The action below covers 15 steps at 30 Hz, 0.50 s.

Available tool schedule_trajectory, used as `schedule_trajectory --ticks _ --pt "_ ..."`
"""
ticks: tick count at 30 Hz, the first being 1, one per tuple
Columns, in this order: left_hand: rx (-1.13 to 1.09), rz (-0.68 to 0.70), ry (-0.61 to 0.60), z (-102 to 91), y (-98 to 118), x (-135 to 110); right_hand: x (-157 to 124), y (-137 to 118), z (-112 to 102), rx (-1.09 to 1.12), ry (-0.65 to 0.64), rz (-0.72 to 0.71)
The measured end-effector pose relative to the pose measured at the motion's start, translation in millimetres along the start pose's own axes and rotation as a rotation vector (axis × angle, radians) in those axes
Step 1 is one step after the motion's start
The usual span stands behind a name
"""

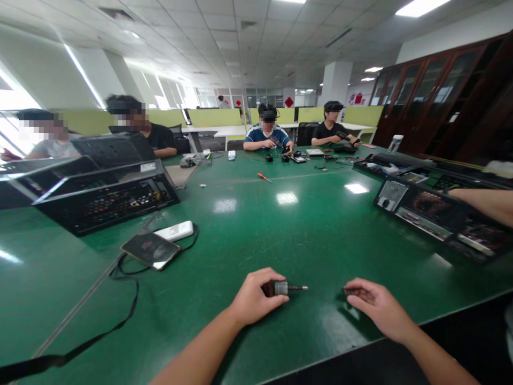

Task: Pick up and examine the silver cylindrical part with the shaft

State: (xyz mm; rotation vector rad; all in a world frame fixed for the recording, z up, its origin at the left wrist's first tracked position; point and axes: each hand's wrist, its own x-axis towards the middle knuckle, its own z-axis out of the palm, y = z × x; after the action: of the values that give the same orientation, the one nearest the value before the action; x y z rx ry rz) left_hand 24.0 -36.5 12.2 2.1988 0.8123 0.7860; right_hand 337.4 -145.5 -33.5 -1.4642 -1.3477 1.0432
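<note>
Near the front edge of the green table, my left hand (260, 297) is wrapped round a grey metal cylinder with a thin rod (282, 288). The rod points right and ends in a light tip; the back of the cylinder is hidden in my palm. To the right, apart from the rod, my right hand (371, 302) is curled in a pinch. A small dark piece (348, 291) shows at its fingertips, too small to name. Both hands are low over the green tabletop (256, 240).
An open computer case (116, 195) stands at left, another (433, 214) at right with a person's forearm over it. A dark flat badge or phone (150, 249), white device (176, 231) and black strap lie left. An orange screwdriver (263, 177) lies ahead; several people sit beyond.
</note>
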Motion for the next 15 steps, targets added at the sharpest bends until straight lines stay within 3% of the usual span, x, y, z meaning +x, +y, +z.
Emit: schedule_trajectory --ticks 5,9,12,15 --pt "-0.026 -0.090 -0.049 -11.3 9.6 -9.9 -18.2 18.1 -36.4 0.087 0.098 0.124" --pt "-0.008 -0.167 -0.145 -48.3 17.7 -57.8 -11.4 4.1 -35.6 0.083 -0.044 0.135" --pt "0.083 -0.325 -0.088 -91.2 15.3 -116.1 9.8 -28.3 6.4 0.094 -0.251 0.117" --pt "0.169 -0.560 0.012 -146.0 3.2 -177.6 35.9 -67.6 86.9 0.075 -0.364 0.018"
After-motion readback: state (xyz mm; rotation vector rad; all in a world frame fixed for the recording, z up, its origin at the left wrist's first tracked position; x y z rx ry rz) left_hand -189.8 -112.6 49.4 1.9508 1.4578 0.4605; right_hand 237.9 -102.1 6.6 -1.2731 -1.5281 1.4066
